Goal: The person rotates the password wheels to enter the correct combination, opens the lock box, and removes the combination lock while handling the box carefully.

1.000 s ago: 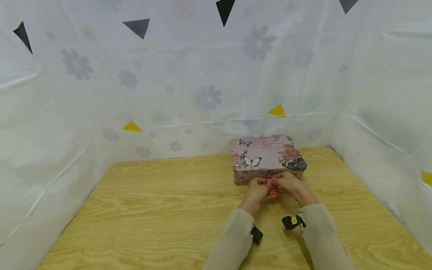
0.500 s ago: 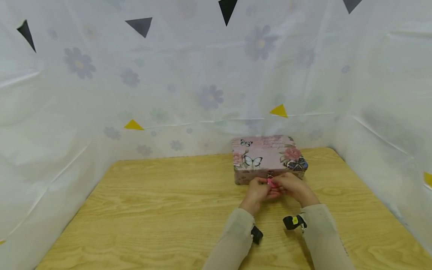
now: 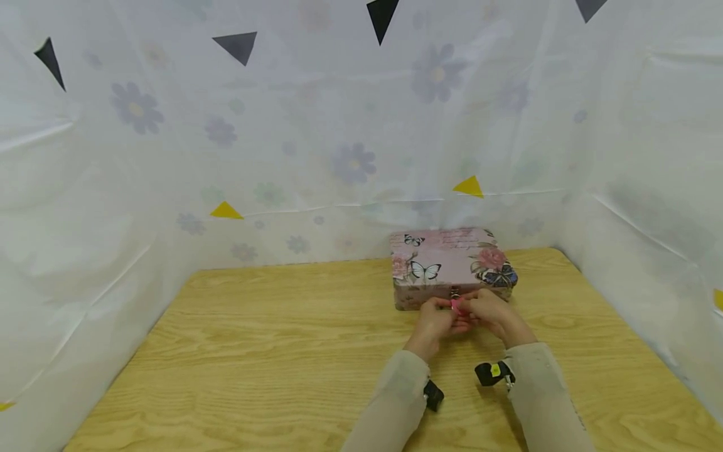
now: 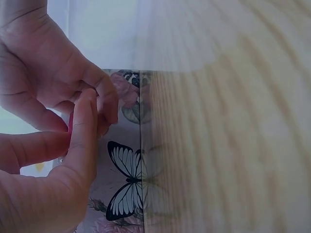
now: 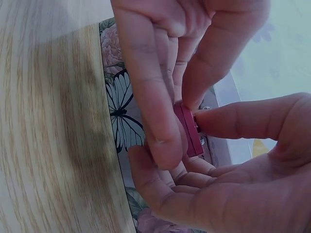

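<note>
A pink tin box (image 3: 443, 251) with butterflies and roses printed on it stands with its lid down at the back right of the table. At its front clasp (image 3: 455, 293) is a small pink padlock (image 3: 457, 306). My left hand (image 3: 432, 323) pinches the padlock between thumb and forefinger from the left. From the right, my right hand (image 3: 492, 312) holds it too, its thumb at the clasp side. In the right wrist view the padlock (image 5: 189, 131) shows between the fingers of both hands. Fingers mostly hide it in the left wrist view. The shackle is not clearly visible.
The wood-grain table (image 3: 271, 351) stretches to the left of the box. Behind it hangs a white flowered sheet (image 3: 299, 150) with black and yellow triangles, and white sheeting closes off both sides. Black straps (image 3: 490, 373) show near both wrists.
Both hands stay at the padlock, with at most slight finger shifts. The whole head view has drifted a little to the right. The box keeps its place.
</note>
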Motion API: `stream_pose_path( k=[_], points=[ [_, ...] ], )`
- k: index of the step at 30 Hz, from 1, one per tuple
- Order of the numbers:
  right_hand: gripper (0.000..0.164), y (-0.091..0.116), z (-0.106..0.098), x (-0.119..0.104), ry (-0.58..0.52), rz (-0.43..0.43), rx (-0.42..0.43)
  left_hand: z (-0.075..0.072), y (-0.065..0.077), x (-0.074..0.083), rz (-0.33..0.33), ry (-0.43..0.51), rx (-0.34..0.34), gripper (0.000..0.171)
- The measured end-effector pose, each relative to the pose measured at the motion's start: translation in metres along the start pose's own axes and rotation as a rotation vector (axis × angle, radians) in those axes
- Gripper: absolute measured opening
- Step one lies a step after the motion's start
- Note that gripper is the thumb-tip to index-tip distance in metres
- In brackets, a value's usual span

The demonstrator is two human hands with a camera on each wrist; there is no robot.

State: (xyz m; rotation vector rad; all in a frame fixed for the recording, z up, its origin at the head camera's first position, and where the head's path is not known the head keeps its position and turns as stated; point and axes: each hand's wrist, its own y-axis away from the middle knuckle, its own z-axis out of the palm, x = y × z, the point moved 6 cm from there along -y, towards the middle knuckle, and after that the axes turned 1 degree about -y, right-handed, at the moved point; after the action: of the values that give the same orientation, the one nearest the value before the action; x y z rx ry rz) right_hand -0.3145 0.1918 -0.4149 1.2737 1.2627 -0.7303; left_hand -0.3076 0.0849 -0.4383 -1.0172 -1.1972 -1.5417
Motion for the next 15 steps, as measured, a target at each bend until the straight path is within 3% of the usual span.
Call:
stream_pose_path(
  k=[7, 15],
  points=[
    [0.026, 0.0009, -0.0010, 0.0006, 0.003, 0.004, 0.009, -0.0011, 0.0004, -0.0018, -0.023, -0.015, 0.021, 0.022],
    [0.034, -0.0008, -0.0038, 0.0017, 0.014, 0.008, 0.022, 0.0003, 0.0001, -0.0007, -0.003, -0.009, 0.006, 0.020]
  ],
)
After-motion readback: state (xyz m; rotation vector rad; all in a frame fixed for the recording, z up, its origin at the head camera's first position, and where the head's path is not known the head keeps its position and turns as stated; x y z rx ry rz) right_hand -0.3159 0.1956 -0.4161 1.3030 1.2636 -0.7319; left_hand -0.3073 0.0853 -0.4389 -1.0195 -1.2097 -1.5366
